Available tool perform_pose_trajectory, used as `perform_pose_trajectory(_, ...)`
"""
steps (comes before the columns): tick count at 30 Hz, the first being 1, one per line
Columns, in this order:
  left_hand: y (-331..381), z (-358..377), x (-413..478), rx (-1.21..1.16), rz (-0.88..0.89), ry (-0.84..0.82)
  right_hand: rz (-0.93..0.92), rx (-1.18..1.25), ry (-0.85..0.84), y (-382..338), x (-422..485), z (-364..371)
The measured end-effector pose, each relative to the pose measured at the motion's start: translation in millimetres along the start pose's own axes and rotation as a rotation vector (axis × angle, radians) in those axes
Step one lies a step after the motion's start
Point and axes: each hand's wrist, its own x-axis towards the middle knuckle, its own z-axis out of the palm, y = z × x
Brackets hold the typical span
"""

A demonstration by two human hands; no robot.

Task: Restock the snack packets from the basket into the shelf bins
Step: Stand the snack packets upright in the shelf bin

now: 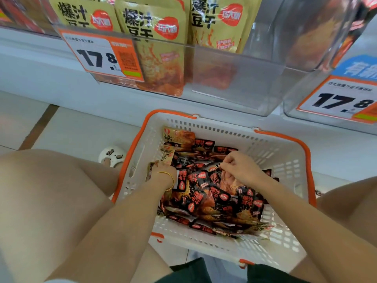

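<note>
Snack packets point(206, 193) lie in a loose heap in the basket point(285, 152), mostly black-and-red film pouches, with a few tan ones toward the far left corner. The basket stands on the floor between the person's knees, directly below the clear shelf bin point(234, 64).

Handling, as we judge it: small, light, soft-walled pouches with glossy film, so likely slippery against one another. The heap should shift when one is pulled. Contents look pliable, not brittle, so a firm pinch should do no harm. We would take hold at a crimped end seam, where the film is flat and stiff. Several could be fanned together in one hand.

Grips:
- The left hand point(163, 172), with a thin bangle point(171, 178) at the wrist, is at the basket's left wall. Its fingers are closed on a tan packet point(168, 158) held on edge. We cannot tell how many more are behind it.
- The right hand point(242, 166) hovers over the middle of the heap with fingers curled, thumb and forefinger pinching the top edge of a black packet point(214, 169).

Around: upright tan pouches point(157, 27) stand in the left part of the bin, and its right part looks less filled. A price tag point(95, 56) hangs on the bin front. A pale shoe point(111, 156) is just beside the basket's left rim.
</note>
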Motion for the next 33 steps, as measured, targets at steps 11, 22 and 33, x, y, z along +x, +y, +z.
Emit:
perform_pose_trajectory(11, 14, -80, -90, -0.245, 0.306, 0.274, 0.153, 0.568, -0.161, -9, -11, 24)
perform_pose_trajectory(22, 25, -116, -176, -0.539, 0.682, 0.536, 0.011, 0.734, -0.169, -11, -50, -13)
perform_pose_trajectory(33, -20, -165, -203, -0.457, 0.369, 1.850, -0.243, 0.752, 0.004, -69, -123, -82)
